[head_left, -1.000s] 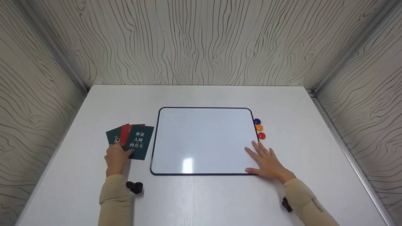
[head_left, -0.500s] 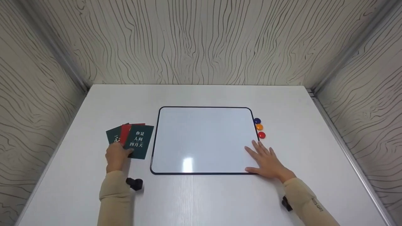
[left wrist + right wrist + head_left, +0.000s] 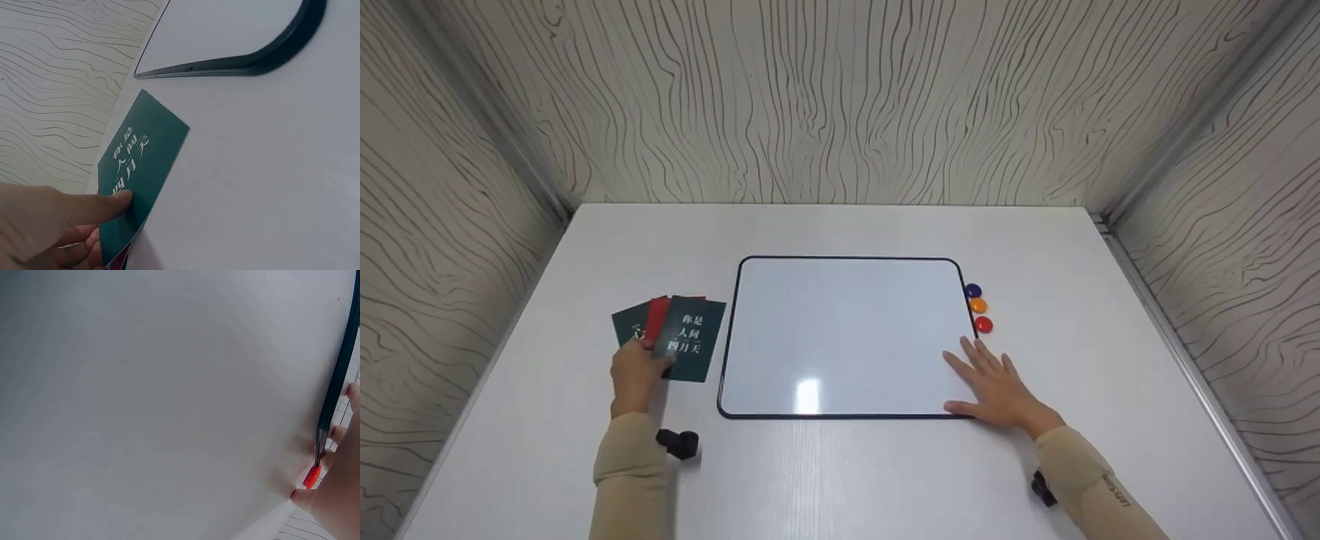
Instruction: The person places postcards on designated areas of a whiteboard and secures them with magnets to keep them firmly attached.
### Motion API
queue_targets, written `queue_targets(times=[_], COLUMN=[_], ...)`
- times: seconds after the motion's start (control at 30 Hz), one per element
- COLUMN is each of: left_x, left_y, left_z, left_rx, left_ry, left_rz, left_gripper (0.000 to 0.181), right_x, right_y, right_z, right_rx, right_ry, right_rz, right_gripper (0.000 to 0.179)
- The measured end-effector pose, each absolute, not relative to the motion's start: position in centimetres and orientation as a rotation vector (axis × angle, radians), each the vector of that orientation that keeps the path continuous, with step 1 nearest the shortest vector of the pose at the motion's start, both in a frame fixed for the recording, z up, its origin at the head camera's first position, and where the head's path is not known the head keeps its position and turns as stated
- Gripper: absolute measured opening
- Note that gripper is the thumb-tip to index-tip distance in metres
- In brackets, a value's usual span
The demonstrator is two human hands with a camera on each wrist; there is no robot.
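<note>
My left hand [image 3: 639, 373] pinches a dark green card [image 3: 688, 341] with white Chinese characters. In the left wrist view the thumb [image 3: 112, 207] presses on the card's printed face and the other fingers curl behind it; the card tilts up off the table. Behind it, fanned out to the left, are a red card [image 3: 657, 319] and another dark green card [image 3: 628, 324], both partly hidden. My right hand [image 3: 997, 390] rests with spread fingers on the lower right corner of a black-framed whiteboard [image 3: 840, 337].
Three round magnets line the whiteboard's right edge: dark blue [image 3: 973, 290], orange [image 3: 978, 306] and red [image 3: 984, 325]. Everything lies on a white table [image 3: 840, 480], with wood-grain panels [image 3: 840, 97] at the back and sides. Black wrist devices [image 3: 679, 444] show beside both sleeves.
The front green card has lifted and tilted slightly in my left hand, its top edge shifting a little. My right hand stays in place on the whiteboard.
</note>
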State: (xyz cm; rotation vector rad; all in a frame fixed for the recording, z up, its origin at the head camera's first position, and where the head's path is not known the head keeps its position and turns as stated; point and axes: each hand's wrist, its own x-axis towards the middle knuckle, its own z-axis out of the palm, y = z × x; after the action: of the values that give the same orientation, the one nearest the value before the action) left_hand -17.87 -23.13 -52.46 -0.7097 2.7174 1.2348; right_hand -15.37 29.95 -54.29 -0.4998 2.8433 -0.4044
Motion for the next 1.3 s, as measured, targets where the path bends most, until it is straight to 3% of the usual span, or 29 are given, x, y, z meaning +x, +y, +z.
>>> queue_targets(times=[0.8, 1.3], left_x=[-18.2, -17.9], left_y=[-23.0, -22.8], left_z=[-52.2, -50.6], left_rx=[-0.76, -0.782], left_ry=[2.89, 2.742], left_rz=[1.387, 1.526], left_gripper=[0.029, 0.034], right_x=[-15.3, -15.4], right_y=[30.1, 29.9], right_z=[-54.4, -54.2], right_rx=[-0.516, -0.496], right_ry=[2.846, 2.825], right_rz=[-0.404, -0.411], right_gripper=[0.084, 0.085])
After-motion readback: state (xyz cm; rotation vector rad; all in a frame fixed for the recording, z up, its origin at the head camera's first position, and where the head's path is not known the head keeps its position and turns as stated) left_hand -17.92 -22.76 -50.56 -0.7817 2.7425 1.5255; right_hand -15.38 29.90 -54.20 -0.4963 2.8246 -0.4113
